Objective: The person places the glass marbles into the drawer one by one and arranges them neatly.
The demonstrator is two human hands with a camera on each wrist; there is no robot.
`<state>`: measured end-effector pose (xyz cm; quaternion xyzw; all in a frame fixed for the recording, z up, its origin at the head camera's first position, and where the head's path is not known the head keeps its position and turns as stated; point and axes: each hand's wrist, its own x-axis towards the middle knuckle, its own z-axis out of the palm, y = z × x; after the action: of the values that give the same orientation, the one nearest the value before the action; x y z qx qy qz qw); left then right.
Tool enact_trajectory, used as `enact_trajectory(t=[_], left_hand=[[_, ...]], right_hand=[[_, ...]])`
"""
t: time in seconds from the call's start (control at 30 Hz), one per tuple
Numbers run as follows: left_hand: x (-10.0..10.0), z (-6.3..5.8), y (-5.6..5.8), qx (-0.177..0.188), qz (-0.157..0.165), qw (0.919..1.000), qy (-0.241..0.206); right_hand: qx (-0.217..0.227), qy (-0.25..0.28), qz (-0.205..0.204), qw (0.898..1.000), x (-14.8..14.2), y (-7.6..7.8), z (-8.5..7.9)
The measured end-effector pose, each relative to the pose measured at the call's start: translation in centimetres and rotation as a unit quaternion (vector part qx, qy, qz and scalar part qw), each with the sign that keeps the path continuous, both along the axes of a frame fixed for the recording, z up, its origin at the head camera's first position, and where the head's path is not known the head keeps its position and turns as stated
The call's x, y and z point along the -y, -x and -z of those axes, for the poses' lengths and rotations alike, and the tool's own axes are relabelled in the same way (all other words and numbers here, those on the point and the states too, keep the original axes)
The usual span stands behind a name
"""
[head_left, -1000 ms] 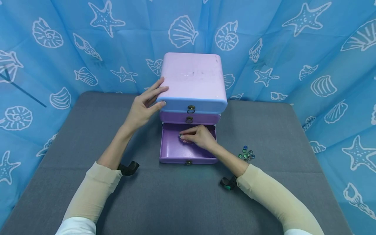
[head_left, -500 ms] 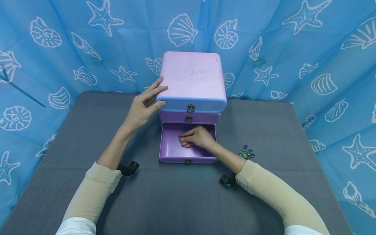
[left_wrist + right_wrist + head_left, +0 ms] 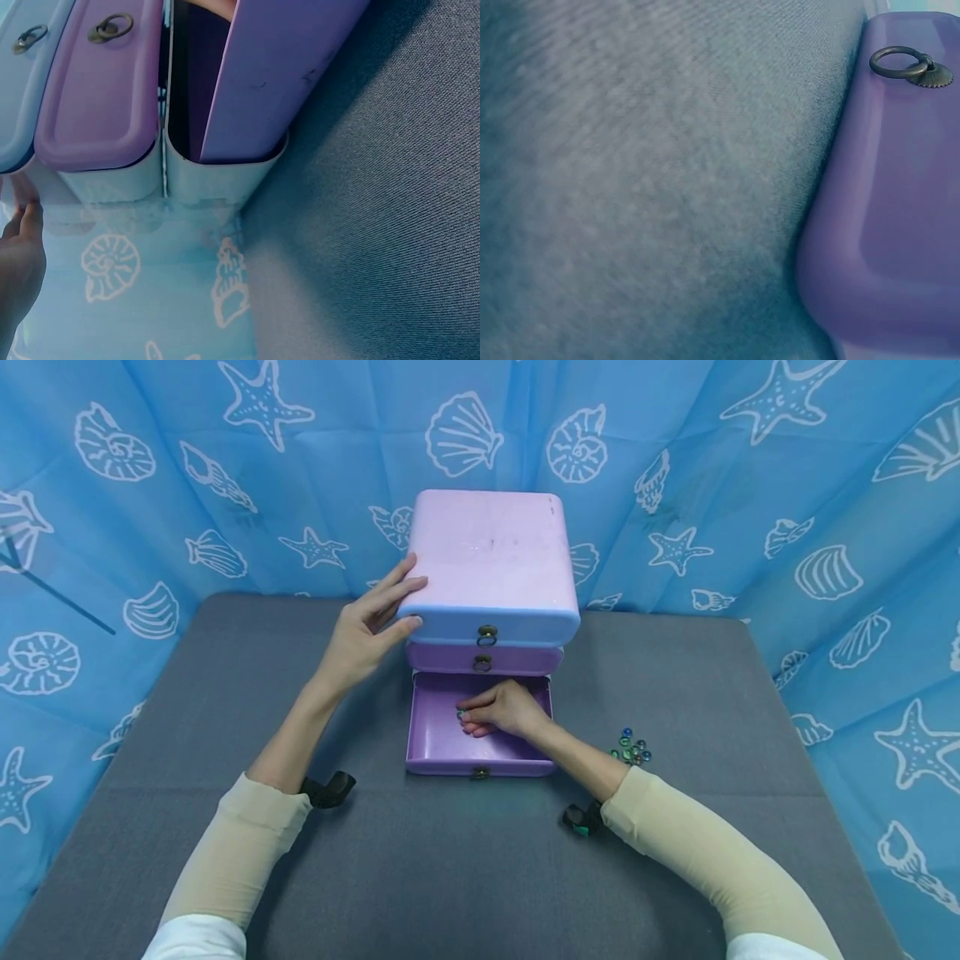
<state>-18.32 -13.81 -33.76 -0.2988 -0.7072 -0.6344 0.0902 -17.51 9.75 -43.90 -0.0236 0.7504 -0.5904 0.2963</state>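
A small three-drawer cabinet (image 3: 491, 552) with a pale pink top stands at the back of the table. Its bottom purple drawer (image 3: 442, 768) is pulled out. Inside that drawer, my right hand (image 3: 510, 708) pinches a small greenish glass marble (image 3: 461, 714) between thumb and fingertips, low over the drawer floor. My left hand (image 3: 367, 628) rests on the cabinet's upper left edge, fingers extended over the top and thumb at the front corner. The left wrist view shows the left hand (image 3: 21, 255) against the cabinet's side. The right hand is out of the right wrist view.
Several loose glass marbles (image 3: 633, 750) lie on the grey tablecloth (image 3: 465, 868), right of the cabinet. The blue upper drawer (image 3: 442, 627) and the purple middle drawer (image 3: 435, 658) are closed, each with a ring pull. A blue seashell curtain (image 3: 337, 468) hangs behind.
My right hand has lowered slightly in the drawer with the glass marble over the past second, then stays put. The left hand keeps its place on the cabinet.
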Motion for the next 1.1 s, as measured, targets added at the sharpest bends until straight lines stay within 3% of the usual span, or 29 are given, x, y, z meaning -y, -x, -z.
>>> enact_trajectory(t=[0.43,0.87,1.1], left_hand=[[-0.1,0.1,-0.1,0.0,-0.001,1.0,0.0],[-0.1,0.2,-0.1,-0.006,-0.003,0.9999,-0.013],[-0.2,0.2,-0.2,-0.001,-0.011,0.9998,-0.019]], right_hand=[[-0.006,0.006,-0.004,1.0,-0.2,-0.2,-0.2],[-0.027,0.04,-0.013,0.999,-1.2,-0.8,-1.5],[-0.046,0.045,0.006,0.998,-2.1,-1.7,-2.5]])
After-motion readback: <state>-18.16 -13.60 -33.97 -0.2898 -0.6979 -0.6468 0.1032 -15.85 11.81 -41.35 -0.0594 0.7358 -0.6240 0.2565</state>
